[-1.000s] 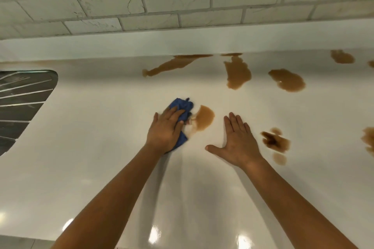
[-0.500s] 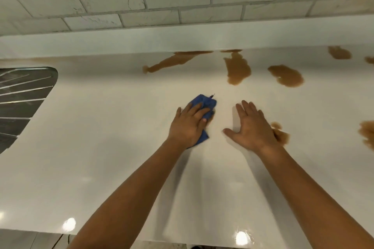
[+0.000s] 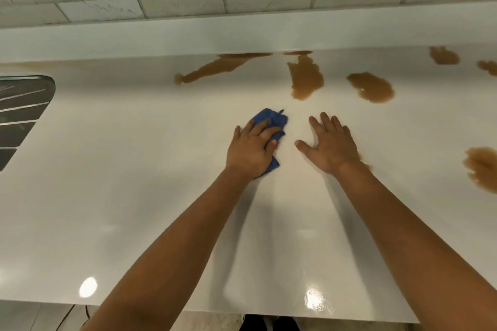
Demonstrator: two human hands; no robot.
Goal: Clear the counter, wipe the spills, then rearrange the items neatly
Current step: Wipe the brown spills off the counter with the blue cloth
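1. Two hands rest on the white counter (image 3: 134,169). The left hand (image 3: 251,149) presses flat on a blue cloth (image 3: 271,122), fingers spread over it. The right hand (image 3: 332,146) lies flat and bare on the counter just beside it, holding nothing.

2. What has changed: a second ago a brown puddle sat right next to the cloth. The cloth has slid over that spot, and now the counter between the hands looks clean and shiny. That puddle is gone.

3. The right hand has also moved. It now covers most of a small dark spill (image 3: 365,165); only a brown edge peeks out by the wrist.

4. Lots of mess is left. A long streak (image 3: 215,70), a tall blob (image 3: 305,80) and a round puddle (image 3: 372,87) sit near the back wall. More brown spots show at the far right (image 3: 481,166), and one near the top right corner (image 3: 443,55).

5. So the wiping is only just started, I think. The nearest puddles come next, and the cloth may get soaked soon.

6. No items stand on this part of the counter. A dark sink (image 3: 21,115) shows at the left edge.
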